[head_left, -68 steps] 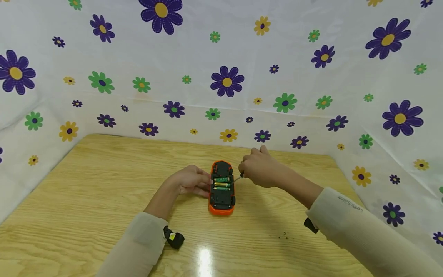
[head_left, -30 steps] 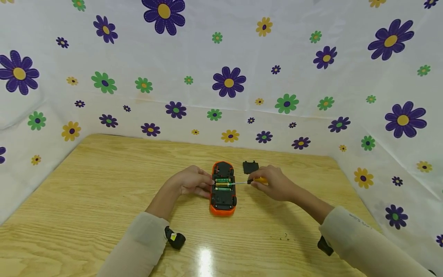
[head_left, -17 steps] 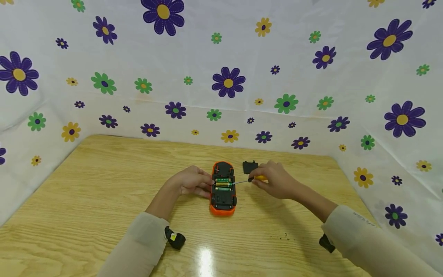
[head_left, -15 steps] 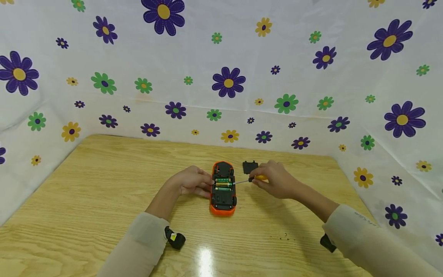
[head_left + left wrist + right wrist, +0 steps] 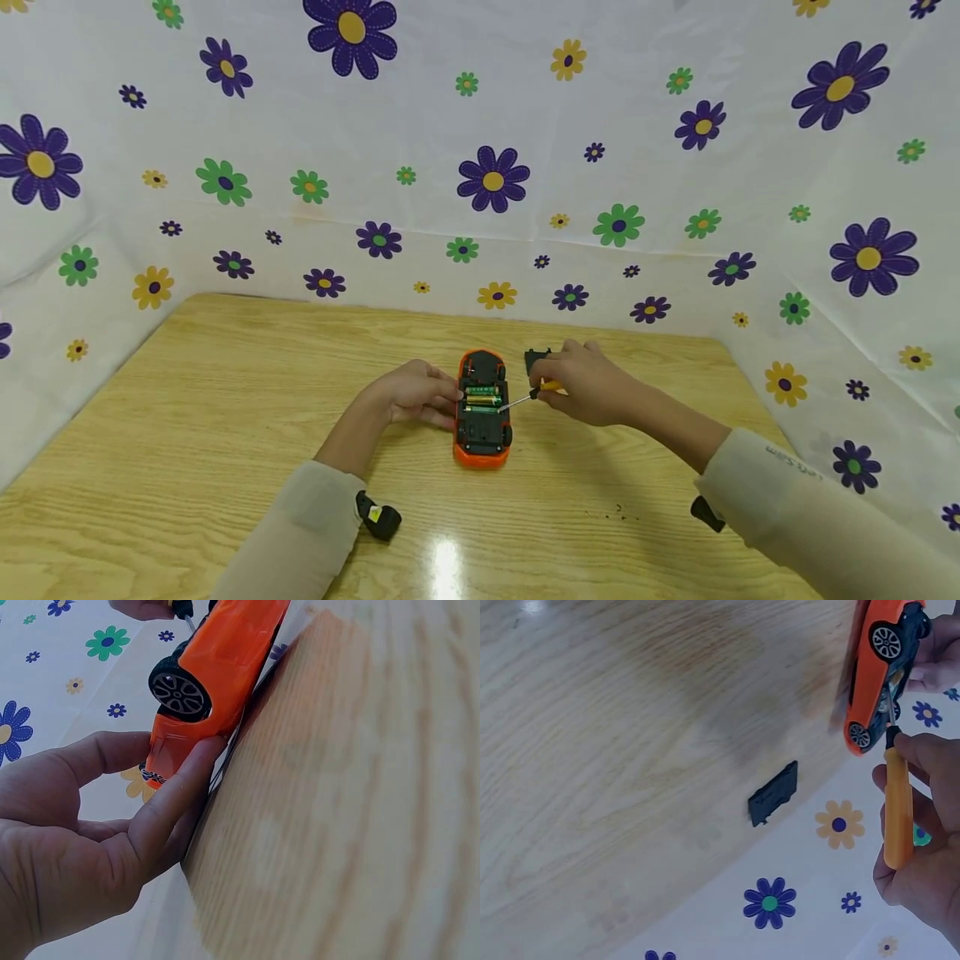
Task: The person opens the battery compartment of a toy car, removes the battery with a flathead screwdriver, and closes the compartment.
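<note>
An orange toy car [image 5: 481, 457] lies upside down on the table, its black underside up. Three green-and-gold batteries [image 5: 482, 401] sit in the uncovered compartment across its middle. My left hand [image 5: 415, 393] holds the car by its left side, thumb and fingers against the orange body [image 5: 232, 652]. In my right hand [image 5: 588, 385] is a screwdriver with a yellow handle [image 5: 898, 806] and black collar. Its metal shaft slants down to the right end of the lowest battery in the head view.
The black battery cover [image 5: 773, 793] lies on the wooden table [image 5: 300, 367] right of the car, partly behind my right hand in the head view. Small dark bits [image 5: 618, 510] lie nearer, at the right. A flowered cloth [image 5: 420, 200] hangs behind and at the sides.
My right hand came down from above the cover. The screwdriver tip then shifted from the middle battery's right end to the lowest battery's. My left hand and the car stayed in place.
</note>
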Demonstrator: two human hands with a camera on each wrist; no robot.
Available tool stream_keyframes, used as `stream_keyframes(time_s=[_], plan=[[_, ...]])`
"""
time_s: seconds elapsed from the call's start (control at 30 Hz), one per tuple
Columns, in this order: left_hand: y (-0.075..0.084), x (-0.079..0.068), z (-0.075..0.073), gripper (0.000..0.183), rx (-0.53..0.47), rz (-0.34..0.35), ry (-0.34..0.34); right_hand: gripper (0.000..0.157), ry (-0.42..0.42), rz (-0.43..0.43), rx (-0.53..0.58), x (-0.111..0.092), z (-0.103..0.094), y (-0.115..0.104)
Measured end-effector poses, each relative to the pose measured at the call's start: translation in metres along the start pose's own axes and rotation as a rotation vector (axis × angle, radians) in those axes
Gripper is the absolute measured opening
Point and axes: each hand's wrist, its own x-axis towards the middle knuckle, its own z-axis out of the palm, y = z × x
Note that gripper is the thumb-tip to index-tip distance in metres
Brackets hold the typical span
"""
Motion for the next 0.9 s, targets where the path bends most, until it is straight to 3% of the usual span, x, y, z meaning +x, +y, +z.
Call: stream_keyframes(time_s=[0.23, 0.6, 0.9], plan=[[-0.001, 0.0, 0.0, 0.04, 0.001, 0.001, -0.002, 0.006, -0.028, -0.024, -0.115, 0.008, -0.011, -0.013], [0.0, 0.0, 0.0, 0.043, 0.002, 0.001, -0.004, 0.008, -0.18, -0.042, -0.285, 0.036, -0.025, -0.033], [0.0, 0.001, 0.001, 0.036, 0.002, -0.003, -0.003, 0.011, -0.199, -0.029, -0.368, 0.043, -0.027, -0.047]])
